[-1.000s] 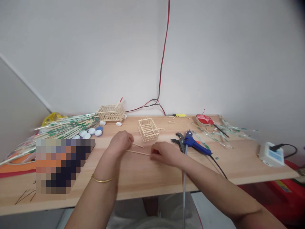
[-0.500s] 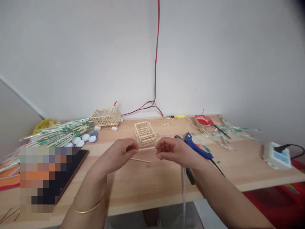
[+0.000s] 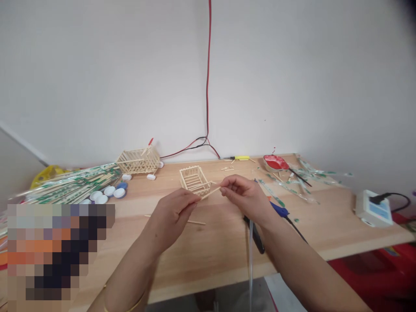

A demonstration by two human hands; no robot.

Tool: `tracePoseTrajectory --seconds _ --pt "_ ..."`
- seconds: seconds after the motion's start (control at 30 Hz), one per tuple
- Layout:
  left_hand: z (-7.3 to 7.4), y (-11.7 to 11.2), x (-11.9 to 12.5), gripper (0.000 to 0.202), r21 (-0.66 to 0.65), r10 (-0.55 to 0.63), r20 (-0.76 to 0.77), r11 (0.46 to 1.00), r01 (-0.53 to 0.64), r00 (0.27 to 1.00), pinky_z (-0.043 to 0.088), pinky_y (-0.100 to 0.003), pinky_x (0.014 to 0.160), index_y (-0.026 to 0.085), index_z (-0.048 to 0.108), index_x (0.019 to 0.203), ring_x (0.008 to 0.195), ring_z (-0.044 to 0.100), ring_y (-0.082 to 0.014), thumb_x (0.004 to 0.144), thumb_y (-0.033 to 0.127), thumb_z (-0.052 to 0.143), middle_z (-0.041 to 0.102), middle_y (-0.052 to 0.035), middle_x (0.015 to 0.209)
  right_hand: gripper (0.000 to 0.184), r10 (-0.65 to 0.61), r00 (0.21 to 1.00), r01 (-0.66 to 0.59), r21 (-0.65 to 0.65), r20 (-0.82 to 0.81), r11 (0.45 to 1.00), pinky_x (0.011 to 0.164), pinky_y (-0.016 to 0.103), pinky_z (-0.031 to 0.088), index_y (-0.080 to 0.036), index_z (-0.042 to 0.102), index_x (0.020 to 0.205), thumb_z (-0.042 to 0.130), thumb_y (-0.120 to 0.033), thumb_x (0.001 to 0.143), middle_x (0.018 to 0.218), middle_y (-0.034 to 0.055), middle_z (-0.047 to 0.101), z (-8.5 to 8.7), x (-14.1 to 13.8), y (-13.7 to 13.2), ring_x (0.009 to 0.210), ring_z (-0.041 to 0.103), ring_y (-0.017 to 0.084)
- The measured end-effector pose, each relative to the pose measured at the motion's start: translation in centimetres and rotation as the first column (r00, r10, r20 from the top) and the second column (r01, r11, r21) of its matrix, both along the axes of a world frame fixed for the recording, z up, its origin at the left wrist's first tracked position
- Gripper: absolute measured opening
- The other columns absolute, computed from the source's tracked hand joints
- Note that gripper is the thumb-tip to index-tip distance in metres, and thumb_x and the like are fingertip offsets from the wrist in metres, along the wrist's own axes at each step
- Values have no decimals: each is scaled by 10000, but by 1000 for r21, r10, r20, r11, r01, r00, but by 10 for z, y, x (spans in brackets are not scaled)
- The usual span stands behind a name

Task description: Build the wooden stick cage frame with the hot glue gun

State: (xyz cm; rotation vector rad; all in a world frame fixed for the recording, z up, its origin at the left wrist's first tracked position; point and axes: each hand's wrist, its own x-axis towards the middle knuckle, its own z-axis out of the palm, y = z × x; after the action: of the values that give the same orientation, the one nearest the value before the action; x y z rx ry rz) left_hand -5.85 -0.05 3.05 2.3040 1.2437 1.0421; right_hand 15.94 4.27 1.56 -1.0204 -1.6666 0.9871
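Note:
A short thin wooden stick [image 3: 210, 192] spans the gap between my two hands, tilted up to the right. The fingertips of my left hand [image 3: 177, 214] pinch its lower end. At its upper end, my right hand [image 3: 239, 193] closes thumb and fingers on it. Just behind the stick stands a small open basket of glued sticks [image 3: 194, 178], its near side partly hidden by my left hand. Another loose stick [image 3: 196, 222] lies on the table below, partly covered by my left hand.
A finished-looking stick cart [image 3: 139, 161] with white cap wheels stands back left, near bottle caps [image 3: 109, 191] and wrapped skewers [image 3: 78, 182]. A blue glue gun [image 3: 280, 209] lies behind my right forearm. Farther right are a red dish [image 3: 276, 163], plastic wrappers [image 3: 302, 190] and a power strip [image 3: 373, 209].
My hands have tilted and the stick between them now slants up to the right. My right hand has risen slightly, and the view has shifted a little.

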Motion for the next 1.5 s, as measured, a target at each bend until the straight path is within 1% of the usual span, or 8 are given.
tracePoseTrajectory --seconds 0.07,0.17,0.27,0.4,0.63,0.87,1.13,1.5 --pt "-2 2 -1 166 17 46 23 999 -46 999 470 -234 739 220 652 919 825 618 -137 868 207 495 680 -28 898 150 -14 999 13 40 40 999 641 245 440 -195 604 842 615 -336 792 738 1 580 -2 0 3 692 532 122" --pt "-5 6 -1 116 54 192 67 979 -196 979 470 -238 726 204 655 837 767 621 -133 841 229 542 686 -16 832 124 -56 994 47 102 93 994 674 253 432 -199 601 836 592 -321 810 779 10 591 -5 -1 7 727 535 130" --pt "-9 11 1 118 89 278 61 955 -282 959 466 -247 722 193 647 808 754 616 -136 837 236 541 684 -18 815 123 -70 991 57 114 115 992 693 258 433 -199 602 841 580 -317 815 802 17 602 -7 -3 12 747 546 138" --pt "-12 14 4 127 116 277 61 952 -282 959 457 -243 703 188 631 788 749 602 -137 842 230 524 672 -25 802 123 -75 992 62 126 101 990 711 265 434 -193 604 835 578 -311 812 813 22 606 -10 -6 16 767 554 146" --pt "-16 16 3 114 102 282 66 952 -287 957 446 -247 705 187 624 802 752 583 -134 845 223 525 656 -22 811 136 -55 997 50 99 53 994 715 266 442 -193 602 838 581 -323 803 827 25 619 -14 -7 20 762 562 148" --pt "-15 15 3 112 95 290 67 951 -295 955 446 -245 696 184 621 807 743 583 -134 843 210 518 656 -23 814 136 -63 996 58 80 61 995 684 262 435 -192 604 830 589 -323 795 790 14 611 -12 -8 19 729 551 139" --pt "-17 16 3 115 79 290 71 952 -296 954 439 -237 700 183 621 812 751 579 -126 850 217 517 652 -17 822 137 -50 998 48 51 36 998 669 245 426 -188 608 843 601 -313 788 781 7 607 -15 -7 20 713 542 129" --pt "-17 15 3 107 108 277 91 952 -286 957 440 -243 687 178 616 795 739 577 -125 840 197 521 644 -12 792 128 -56 997 50 122 45 991 665 247 421 -188 603 832 585 -311 806 766 8 592 -17 -8 21 708 534 133"
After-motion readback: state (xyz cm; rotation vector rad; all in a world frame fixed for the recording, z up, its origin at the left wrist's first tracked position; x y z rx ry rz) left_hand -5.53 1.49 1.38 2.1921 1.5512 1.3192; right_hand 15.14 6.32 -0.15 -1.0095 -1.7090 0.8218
